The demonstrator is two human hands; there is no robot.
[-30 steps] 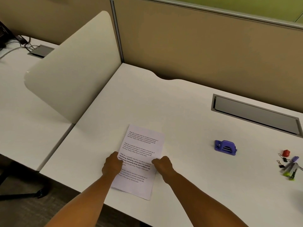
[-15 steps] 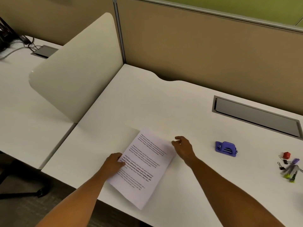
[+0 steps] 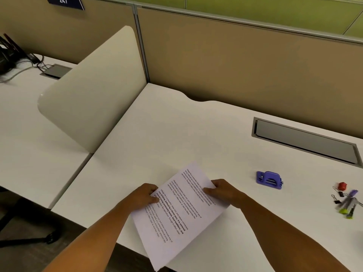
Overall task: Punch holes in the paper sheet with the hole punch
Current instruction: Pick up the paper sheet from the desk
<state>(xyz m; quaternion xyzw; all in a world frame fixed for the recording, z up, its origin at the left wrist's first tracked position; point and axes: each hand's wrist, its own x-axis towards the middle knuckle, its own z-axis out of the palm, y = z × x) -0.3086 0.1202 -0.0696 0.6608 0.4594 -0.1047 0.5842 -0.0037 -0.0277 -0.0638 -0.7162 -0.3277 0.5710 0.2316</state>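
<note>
A white paper sheet (image 3: 177,211) with printed text lies turned at an angle near the front edge of the white desk (image 3: 196,134), its lower corner hanging past the edge. My left hand (image 3: 144,195) grips the sheet's left edge. My right hand (image 3: 223,190) pinches its right edge, thumb on top. The purple hole punch (image 3: 269,180) sits on the desk to the right of my right hand, apart from the paper and untouched.
A cream divider panel (image 3: 94,95) stands at the desk's left side. A grey cable tray lid (image 3: 304,141) is set into the desk at the back right. Binder clips, a red piece and markers (image 3: 346,201) lie at the far right. Tan partition walls stand behind.
The sheet has rotated clockwise and slid toward the front edge. My right hand came back from the desk surface and took hold of the sheet's right edge.
</note>
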